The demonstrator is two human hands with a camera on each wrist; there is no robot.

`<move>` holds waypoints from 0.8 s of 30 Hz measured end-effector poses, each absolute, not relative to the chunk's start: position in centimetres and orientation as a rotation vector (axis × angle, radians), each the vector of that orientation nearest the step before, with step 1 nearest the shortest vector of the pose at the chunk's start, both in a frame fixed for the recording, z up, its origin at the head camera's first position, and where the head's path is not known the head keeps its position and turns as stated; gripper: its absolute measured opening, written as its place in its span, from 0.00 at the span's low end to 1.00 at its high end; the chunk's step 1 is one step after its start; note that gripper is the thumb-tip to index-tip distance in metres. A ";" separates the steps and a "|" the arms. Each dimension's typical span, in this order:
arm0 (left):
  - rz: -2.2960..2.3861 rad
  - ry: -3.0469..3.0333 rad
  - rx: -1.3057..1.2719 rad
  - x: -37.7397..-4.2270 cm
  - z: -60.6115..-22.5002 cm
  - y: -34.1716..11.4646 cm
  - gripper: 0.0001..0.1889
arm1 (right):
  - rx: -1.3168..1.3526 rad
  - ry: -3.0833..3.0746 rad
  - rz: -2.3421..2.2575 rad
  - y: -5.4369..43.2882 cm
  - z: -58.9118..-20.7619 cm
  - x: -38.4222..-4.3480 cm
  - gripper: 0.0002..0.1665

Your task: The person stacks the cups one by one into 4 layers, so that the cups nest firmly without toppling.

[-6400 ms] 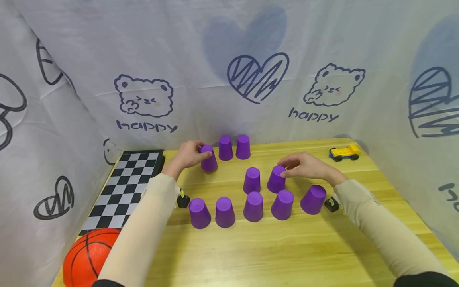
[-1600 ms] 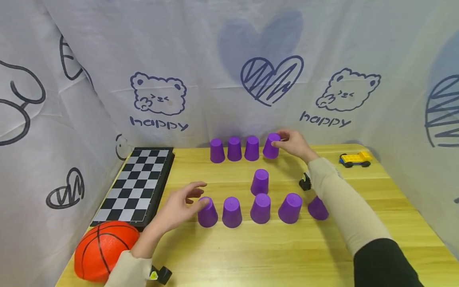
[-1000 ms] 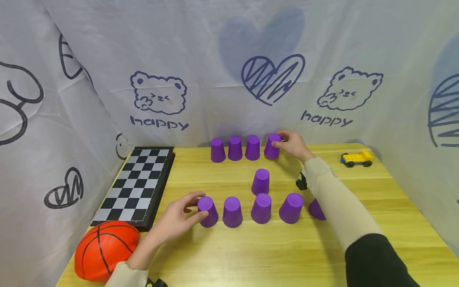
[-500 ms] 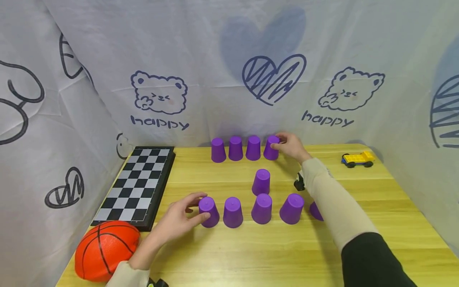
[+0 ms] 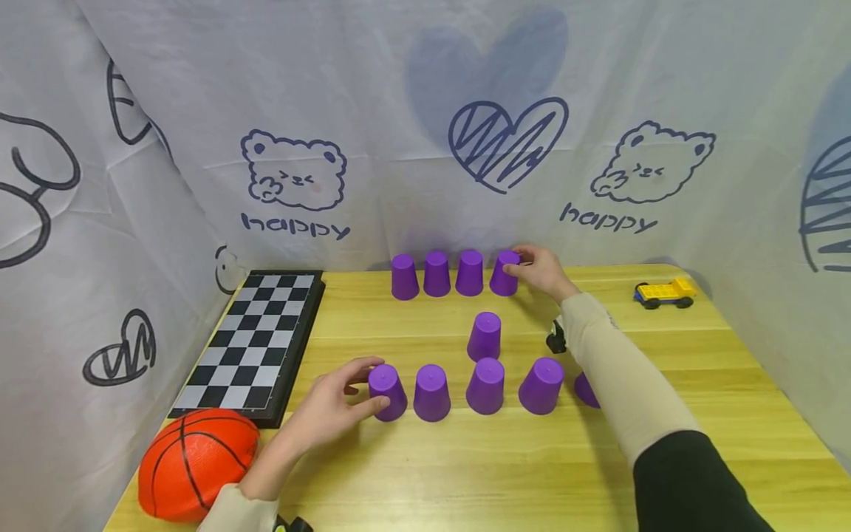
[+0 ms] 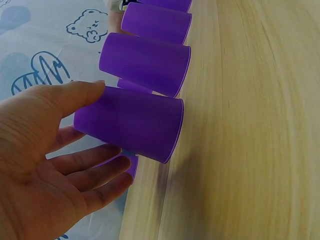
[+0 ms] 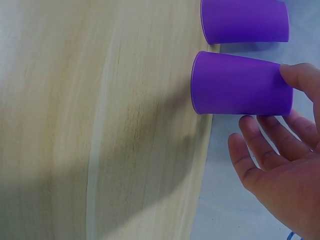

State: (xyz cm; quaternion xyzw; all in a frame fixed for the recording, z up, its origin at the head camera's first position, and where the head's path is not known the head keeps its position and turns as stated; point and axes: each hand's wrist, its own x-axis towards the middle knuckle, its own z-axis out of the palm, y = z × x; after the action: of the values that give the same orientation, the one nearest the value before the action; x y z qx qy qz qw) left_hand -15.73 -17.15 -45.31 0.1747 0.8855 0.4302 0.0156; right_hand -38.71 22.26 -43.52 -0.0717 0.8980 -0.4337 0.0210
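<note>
Several purple cups stand upside down on the wooden table [image 5: 465, 473]. Four form a back row, one stands alone in the middle [image 5: 484, 336], and a front row runs across. My left hand [image 5: 374, 383] holds the front row's leftmost cup [image 5: 388, 390] between thumb and fingers; in the left wrist view the thumb lies along this cup [image 6: 135, 122] with the fingers on its other side. My right hand [image 5: 518, 263] holds the back row's rightmost cup [image 5: 503, 275] near its top. In the right wrist view, thumb and fingertips flank that cup [image 7: 240, 85]. My right forearm hides most of the front row's last cup [image 5: 583, 389].
A folded chessboard [image 5: 255, 336] lies at the left, with an orange basketball [image 5: 196, 462] at the near left corner. A yellow toy truck [image 5: 665, 292] sits at the far right. A printed cloth [image 5: 425, 111] walls in the table on three sides.
My right hand has set the tilted cup upright at the right end of the back row. My left hand has closed in on the front-left cup and stays there.
</note>
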 end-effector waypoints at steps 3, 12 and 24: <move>1.346 2.749 0.545 -15.7 -45.3 -17.1 0.29 | -0.221 2.788 -1.345 22.3 -43.6 -38.7 0.33; 1.372 2.737 0.540 -15.8 -45.7 -17.1 0.28 | -0.216 2.777 -1.340 22.4 -43.8 -38.8 0.33; 1.406 2.717 0.518 -15.7 -46.0 -17.1 0.27 | -0.227 2.767 -1.302 22.4 -43.4 -38.6 0.35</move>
State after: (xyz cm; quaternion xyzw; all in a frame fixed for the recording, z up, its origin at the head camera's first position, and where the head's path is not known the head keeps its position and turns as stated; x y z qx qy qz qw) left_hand -15.67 -17.14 -46.01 0.1670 0.8755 0.4531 0.0195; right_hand -38.56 22.35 -43.37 -0.0738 0.9017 -0.4243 0.0374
